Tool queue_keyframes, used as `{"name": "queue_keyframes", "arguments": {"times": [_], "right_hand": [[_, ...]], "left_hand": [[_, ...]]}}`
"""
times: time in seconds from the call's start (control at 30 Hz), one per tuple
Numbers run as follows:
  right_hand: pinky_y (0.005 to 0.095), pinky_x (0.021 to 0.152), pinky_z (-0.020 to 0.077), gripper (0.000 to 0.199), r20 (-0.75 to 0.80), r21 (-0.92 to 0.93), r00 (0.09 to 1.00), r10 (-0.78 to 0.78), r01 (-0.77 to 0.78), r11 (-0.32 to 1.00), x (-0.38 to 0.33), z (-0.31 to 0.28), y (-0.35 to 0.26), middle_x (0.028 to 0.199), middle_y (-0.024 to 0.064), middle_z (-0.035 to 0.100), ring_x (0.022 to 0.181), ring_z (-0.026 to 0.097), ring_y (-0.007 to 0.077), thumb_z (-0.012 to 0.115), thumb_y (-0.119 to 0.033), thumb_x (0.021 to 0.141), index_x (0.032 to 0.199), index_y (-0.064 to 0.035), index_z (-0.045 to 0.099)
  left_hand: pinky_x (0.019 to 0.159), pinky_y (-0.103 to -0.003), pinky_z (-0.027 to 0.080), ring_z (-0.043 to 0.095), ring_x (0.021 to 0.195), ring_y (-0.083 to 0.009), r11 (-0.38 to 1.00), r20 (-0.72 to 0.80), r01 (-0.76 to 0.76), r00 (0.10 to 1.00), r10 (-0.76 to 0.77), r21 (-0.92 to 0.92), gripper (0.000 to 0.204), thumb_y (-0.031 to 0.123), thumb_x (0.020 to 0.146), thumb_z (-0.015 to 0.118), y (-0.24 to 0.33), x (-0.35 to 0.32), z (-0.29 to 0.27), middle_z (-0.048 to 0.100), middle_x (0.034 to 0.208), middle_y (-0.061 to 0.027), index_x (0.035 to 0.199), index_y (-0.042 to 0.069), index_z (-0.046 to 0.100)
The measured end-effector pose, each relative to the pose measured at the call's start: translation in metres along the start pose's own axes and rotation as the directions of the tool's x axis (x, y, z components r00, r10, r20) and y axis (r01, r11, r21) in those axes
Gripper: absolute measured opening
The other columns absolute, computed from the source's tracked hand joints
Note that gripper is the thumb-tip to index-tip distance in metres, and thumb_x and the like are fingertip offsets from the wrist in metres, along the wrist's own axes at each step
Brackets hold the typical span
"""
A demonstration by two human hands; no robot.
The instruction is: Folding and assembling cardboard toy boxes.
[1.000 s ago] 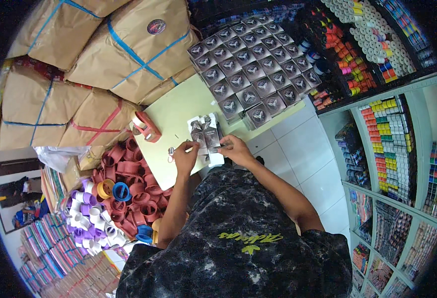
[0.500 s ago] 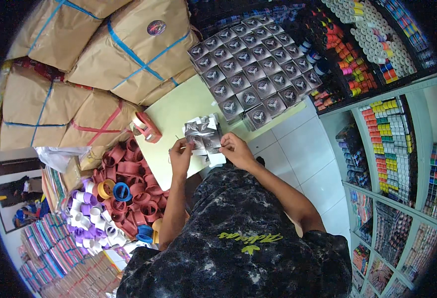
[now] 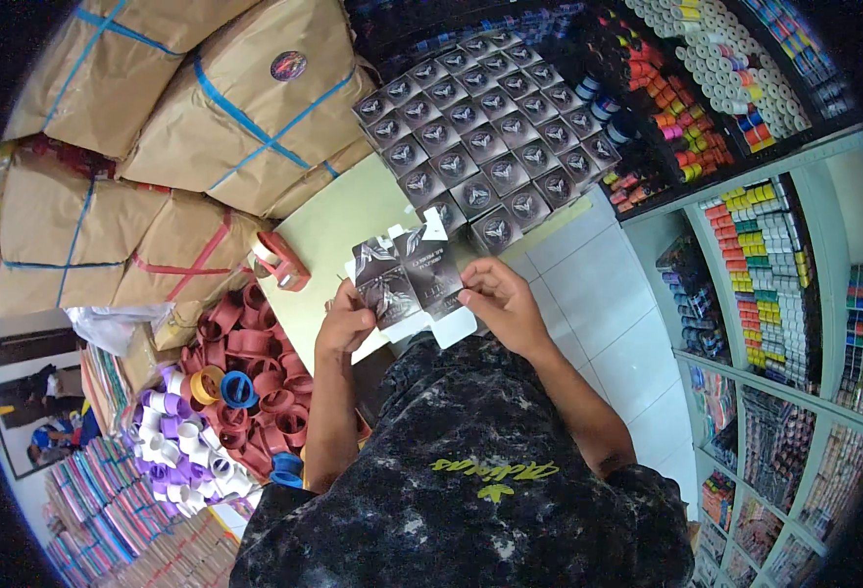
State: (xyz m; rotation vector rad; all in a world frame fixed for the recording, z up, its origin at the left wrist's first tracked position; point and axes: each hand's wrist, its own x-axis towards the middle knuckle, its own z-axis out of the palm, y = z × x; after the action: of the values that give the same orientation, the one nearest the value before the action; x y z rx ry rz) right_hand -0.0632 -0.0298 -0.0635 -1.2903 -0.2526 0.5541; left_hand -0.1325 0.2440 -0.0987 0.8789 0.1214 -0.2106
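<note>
Between my two hands is an unfolded carton blank (image 3: 429, 276), dark grey with printed panels and white flaps sticking out at its ends. My left hand (image 3: 345, 321) grips its left edge, thumb on the face and fingers behind. At the right edge, my right hand (image 3: 500, 300) pinches a panel between thumb and fingertips. The blank is held above the near part of a pale yellow table (image 3: 328, 220). Beyond it, on the table's far right, stand rows of finished small dark boxes (image 3: 490, 127) with a light emblem on top.
A red tape dispenser (image 3: 282, 261) sits on the table's left. Large brown-paper bundles (image 3: 245, 118) tied with straps are stacked at the left. Below them lie red plastic rings (image 3: 255, 343) and white and purple rings (image 3: 172, 431). Shelves of thread spools (image 3: 760, 274) line the right.
The carton blank has come up closer to me and its panels now show spread wider. Both hands have shifted slightly apart with it. The whole view has tilted a little.
</note>
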Motion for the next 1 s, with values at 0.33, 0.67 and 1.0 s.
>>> {"name": "queue_keyframes", "arguments": {"times": [0.33,0.67,1.0], "right_hand": [[0.0224,0.083,0.0494,0.024,-0.184,0.026,0.978,-0.099,0.106,0.994,-0.023,-0.02,-0.029,0.103,0.0014,0.067,0.094,0.061,0.0065,0.066,0.0,0.095,0.119,0.0004,0.062],[0.0324,0.087,0.05,0.028,-0.357,-0.401,0.877,-0.322,0.168,0.901,-0.06,-0.035,-0.052,0.111,0.0082,0.066,0.1,0.064,0.0173,0.074,-0.008,0.087,0.115,-0.0048,0.069],[0.0382,0.096,0.0467,0.024,-0.262,-0.675,0.842,-0.473,0.191,0.713,-0.092,-0.041,-0.064,0.126,0.0074,0.061,0.12,0.054,0.0255,0.075,-0.01,0.085,0.108,-0.0138,0.077]], "left_hand": [[0.119,-0.05,0.033,0.039,0.145,-0.041,0.989,0.381,-0.012,0.922,0.069,-0.15,0.147,0.048,0.055,0.099,0.005,0.066,0.122,0.035,0.157,-0.0274,0.163,0.013,0.005],[0.117,-0.053,0.038,0.046,0.14,-0.0412,0.985,0.366,0.074,0.93,-0.012,-0.157,0.13,0.051,0.068,0.091,-0.014,0.085,0.156,0.042,0.152,-0.0251,0.162,0.017,0.008],[0.113,-0.053,0.042,0.049,0.136,-0.0379,0.993,0.328,0.097,0.942,-0.067,-0.074,0.116,0.062,0.072,0.084,-0.042,0.094,0.179,0.049,0.149,-0.0197,0.16,0.026,0.018]]}}
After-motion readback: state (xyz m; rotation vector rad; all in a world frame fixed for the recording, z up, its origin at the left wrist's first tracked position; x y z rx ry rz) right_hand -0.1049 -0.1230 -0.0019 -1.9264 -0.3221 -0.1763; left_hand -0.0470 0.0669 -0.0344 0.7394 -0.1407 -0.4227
